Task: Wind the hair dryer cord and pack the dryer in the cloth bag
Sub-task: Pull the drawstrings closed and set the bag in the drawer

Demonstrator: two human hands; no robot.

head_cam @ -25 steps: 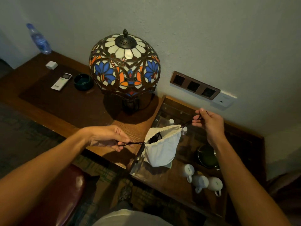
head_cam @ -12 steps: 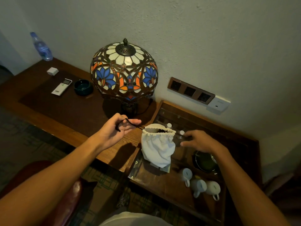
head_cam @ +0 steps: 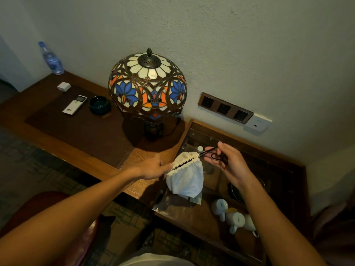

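Note:
A white cloth bag (head_cam: 186, 179) hangs in the air over the glass-topped side table, bulging with something inside; the hair dryer itself is hidden. Its gathered cream mouth (head_cam: 185, 161) is drawn almost closed, leaving a narrow dark slit. My left hand (head_cam: 153, 167) pinches the left end of the gathered mouth. My right hand (head_cam: 228, 163) holds the black drawstring (head_cam: 210, 152), which runs taut from the right end of the mouth and loops over my fingers.
A stained-glass lamp (head_cam: 148, 87) stands on the wooden desk (head_cam: 86, 131) just behind the bag. White mugs (head_cam: 236, 217) and a dark bowl sit on the glass side table (head_cam: 192, 214). A remote, ashtray and water bottle (head_cam: 51, 58) lie far left. Wall sockets (head_cam: 224, 108) are behind.
My left hand let go of the left drawstring and came right onto the bag's mouth. My right hand lifted and pulled the right string. The mouth has drawn narrower.

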